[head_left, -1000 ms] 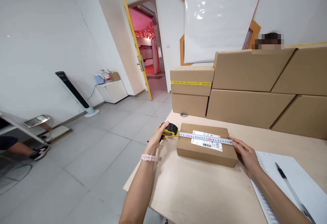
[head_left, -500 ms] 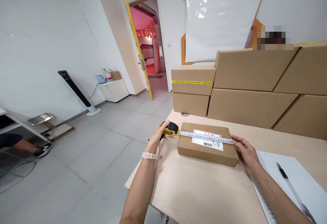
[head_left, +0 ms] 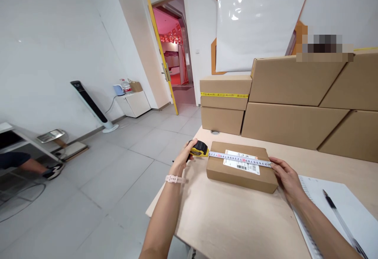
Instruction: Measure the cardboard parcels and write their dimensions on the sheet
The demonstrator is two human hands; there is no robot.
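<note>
A flat cardboard parcel (head_left: 236,176) with a white shipping label (head_left: 241,163) lies on the light wooden table (head_left: 230,219). My left hand (head_left: 180,163), with a pink watch strap on its wrist, is closed around a yellow and black tape measure case (head_left: 199,149) at the parcel's left end. The white tape blade (head_left: 239,159) runs across the parcel's top. My right hand (head_left: 285,177) pinches the blade's end down at the parcel's right edge.
Stacked cardboard boxes (head_left: 295,105) line the table's far side, with a person partly hidden behind them. A white notepad (head_left: 333,211) with a pen (head_left: 339,219) lies at right. A tower fan (head_left: 91,106), a white cabinet (head_left: 134,103) and another person's leg (head_left: 32,166) are at left.
Only the camera view has shifted slightly; both hands, the tape and the parcel stay as they were.
</note>
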